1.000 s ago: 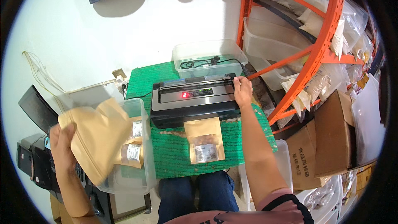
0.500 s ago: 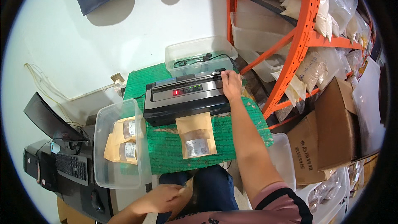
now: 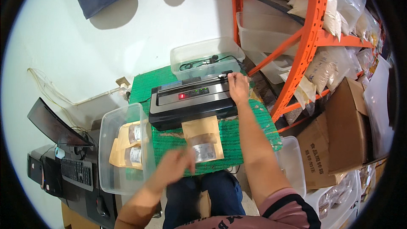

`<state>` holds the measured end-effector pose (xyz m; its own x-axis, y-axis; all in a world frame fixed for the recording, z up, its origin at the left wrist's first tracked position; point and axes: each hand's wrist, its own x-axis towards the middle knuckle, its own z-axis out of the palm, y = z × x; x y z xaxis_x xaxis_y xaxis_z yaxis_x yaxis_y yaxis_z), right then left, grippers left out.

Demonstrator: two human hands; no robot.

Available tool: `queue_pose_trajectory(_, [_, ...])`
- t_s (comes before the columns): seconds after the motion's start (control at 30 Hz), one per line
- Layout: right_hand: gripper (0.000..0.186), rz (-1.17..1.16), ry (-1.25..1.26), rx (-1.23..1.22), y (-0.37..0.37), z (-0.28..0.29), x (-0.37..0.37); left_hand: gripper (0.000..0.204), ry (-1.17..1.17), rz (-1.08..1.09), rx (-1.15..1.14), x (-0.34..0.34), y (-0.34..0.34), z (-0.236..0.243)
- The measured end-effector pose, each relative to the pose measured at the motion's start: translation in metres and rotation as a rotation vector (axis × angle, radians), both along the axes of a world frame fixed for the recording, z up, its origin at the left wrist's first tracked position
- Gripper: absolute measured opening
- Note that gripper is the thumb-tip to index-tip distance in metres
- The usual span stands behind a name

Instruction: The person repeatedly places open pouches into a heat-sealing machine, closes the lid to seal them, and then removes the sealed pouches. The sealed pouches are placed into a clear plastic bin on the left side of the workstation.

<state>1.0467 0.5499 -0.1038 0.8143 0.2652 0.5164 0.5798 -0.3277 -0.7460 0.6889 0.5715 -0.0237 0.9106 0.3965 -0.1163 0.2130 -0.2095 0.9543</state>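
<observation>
A black and silver vacuum sealer (image 3: 193, 101) with a red lit display rests on the green-covered table. Its right end is gripped by my right hand (image 3: 238, 87), the fingers bent over the corner. From under its front edge comes a kraft pouch (image 3: 202, 128) with a clear window and a white label; its top end is hidden by the machine. My left hand (image 3: 174, 167), smeared by motion, is over the table's front edge at the pouch's lower left corner. Another brown paper piece (image 3: 205, 203), seemingly a pouch, sits between my thighs.
Left of the sealer, a clear plastic bin (image 3: 108, 178) holds several kraft pouches. Behind stands a clear bin (image 3: 180, 74) with a black cord. An orange shelf rack (image 3: 296, 63) and a cardboard box (image 3: 345, 127) flank the right; a monitor (image 3: 53, 123) and keyboard (image 3: 76, 171) stand left.
My left hand has let go of the brown paper piece at my lap and risen forward toward the pouch at the sealer. My right hand stays on the sealer's right end.
</observation>
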Motion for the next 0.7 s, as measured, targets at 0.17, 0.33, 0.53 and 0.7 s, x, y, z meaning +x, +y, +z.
queue_pose_trajectory(0.17, [0.038, 0.001, -0.016, -0.021, 0.001, -0.006, 0.005, 0.025, -0.326, 0.688, 0.409, 0.103, 0.143, -0.035])
queue_pose_trajectory(0.33, [0.034, 0.015, -0.096, -0.045, 0.009, -0.016, 0.009, 0.016, -0.426, 1.01, 0.877, 0.121, 0.268, -0.107])
queue_pose_trajectory(0.53, [0.036, 0.016, 0.02, 0.063, 0.003, -0.011, 0.008, 0.026, -0.243, 0.822, 1.105, 0.115, 0.264, -0.107])
queue_pose_trajectory(0.7, [0.035, 0.028, 0.044, 0.114, -0.003, -0.003, 0.002, 0.025, -0.229, 0.753, 1.05, 0.114, 0.242, -0.101])
